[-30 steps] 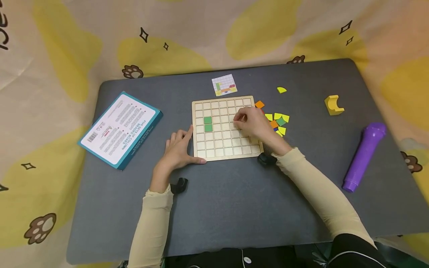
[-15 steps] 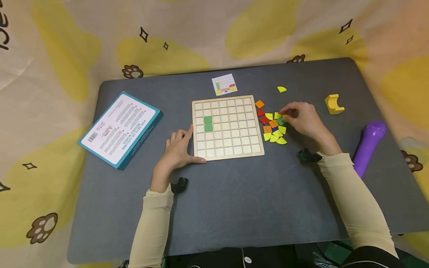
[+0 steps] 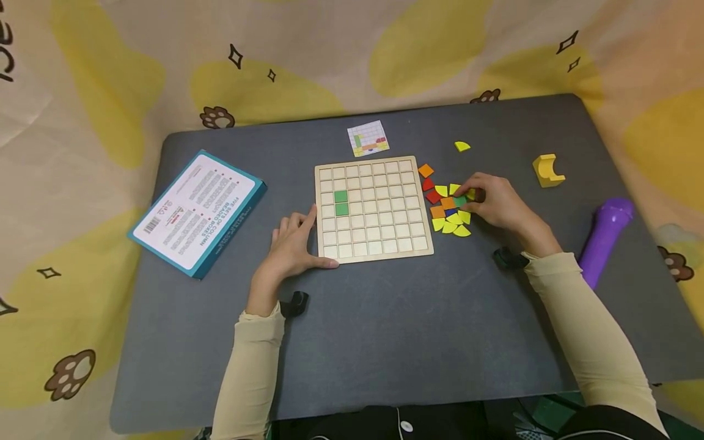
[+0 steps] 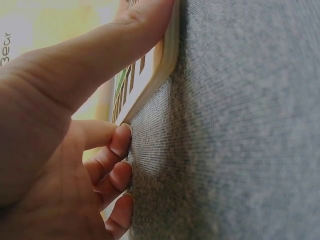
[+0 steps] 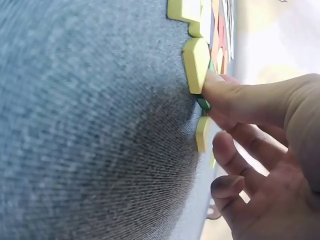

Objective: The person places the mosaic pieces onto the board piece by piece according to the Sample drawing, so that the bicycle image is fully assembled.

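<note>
A square wooden grid board (image 3: 390, 255) lies mid-table with two green square tiles (image 3: 341, 209) in its cells. My left hand (image 3: 289, 247) is spread around the board's near left corner, thumb at the near edge and index finger touching the left side. To the right of the board, my right hand (image 3: 497, 201) pinches a green tile (image 3: 459, 201) between thumb and index finger, amid loose tiles. In the right wrist view that green tile (image 5: 203, 103) shows at the thumb tip, between yellow tiles (image 5: 195, 65). Orange tiles (image 3: 437, 212) and red tiles (image 3: 432, 197) lie nearer the board.
A small printed pattern card (image 3: 368, 139) lies beyond the board. The teal and white box (image 3: 197, 214) is at the left. On the right are a yellow arch block (image 3: 547, 171) and a purple microphone-shaped object (image 3: 605, 238). One yellow piece (image 3: 462, 146) lies apart at the back.
My right hand has moved from over the board rightward to the loose tiles, then settled on the green tile there. The left hand and board stay in place.
</note>
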Available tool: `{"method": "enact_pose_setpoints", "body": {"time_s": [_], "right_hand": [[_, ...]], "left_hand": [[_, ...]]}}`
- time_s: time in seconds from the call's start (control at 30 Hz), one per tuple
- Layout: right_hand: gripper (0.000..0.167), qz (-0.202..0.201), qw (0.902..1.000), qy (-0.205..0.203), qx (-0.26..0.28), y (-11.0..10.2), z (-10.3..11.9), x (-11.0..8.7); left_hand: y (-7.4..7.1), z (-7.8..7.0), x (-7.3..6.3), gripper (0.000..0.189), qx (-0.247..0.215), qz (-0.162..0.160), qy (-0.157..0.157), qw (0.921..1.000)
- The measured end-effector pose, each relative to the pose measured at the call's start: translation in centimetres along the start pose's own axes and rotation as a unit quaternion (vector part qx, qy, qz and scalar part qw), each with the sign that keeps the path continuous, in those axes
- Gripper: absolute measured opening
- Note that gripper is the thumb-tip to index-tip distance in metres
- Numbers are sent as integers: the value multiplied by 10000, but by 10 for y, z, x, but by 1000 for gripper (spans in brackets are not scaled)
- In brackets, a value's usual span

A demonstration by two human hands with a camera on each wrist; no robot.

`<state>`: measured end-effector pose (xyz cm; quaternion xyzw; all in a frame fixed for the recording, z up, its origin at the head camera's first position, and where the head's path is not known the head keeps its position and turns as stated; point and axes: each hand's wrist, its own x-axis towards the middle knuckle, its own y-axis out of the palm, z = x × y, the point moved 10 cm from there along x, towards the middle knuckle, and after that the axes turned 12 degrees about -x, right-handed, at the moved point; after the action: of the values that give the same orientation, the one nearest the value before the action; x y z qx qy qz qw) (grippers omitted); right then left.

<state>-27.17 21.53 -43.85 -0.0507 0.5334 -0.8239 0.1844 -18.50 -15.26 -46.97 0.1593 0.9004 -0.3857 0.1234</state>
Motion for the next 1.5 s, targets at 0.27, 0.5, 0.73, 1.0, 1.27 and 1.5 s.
{"method": "enact_pose_setpoints", "body": {"time_s": [0.27, 0.5, 0.73, 1.0, 1.27, 1.5], "right_hand": [[14, -333, 9994, -3, 60, -9, 2, 3], [9, -1179, 9921, 176, 396, -14, 24, 16], [12, -1157, 9883, -99, 987, 13, 81, 34], [6, -499, 9866, -509, 1467, 49, 148, 48], [4, -45, 9871, -820, 1371, 81, 192, 53], [4, 171, 9923, -743, 979, 89, 198, 58]], "left_hand": [[0, -1, -1, 136, -51, -17, -33, 10000], [1, 1, 1, 135, -8, 21, -11, 10000], [0, 2, -1, 136, 11, 66, -128, 9999], [0, 0, 0, 136, 16, 49, -100, 9999], [0, 1, 1, 135, 36, 71, -97, 9999], [1, 2, 2, 135, 55, 72, -80, 9999]]}}
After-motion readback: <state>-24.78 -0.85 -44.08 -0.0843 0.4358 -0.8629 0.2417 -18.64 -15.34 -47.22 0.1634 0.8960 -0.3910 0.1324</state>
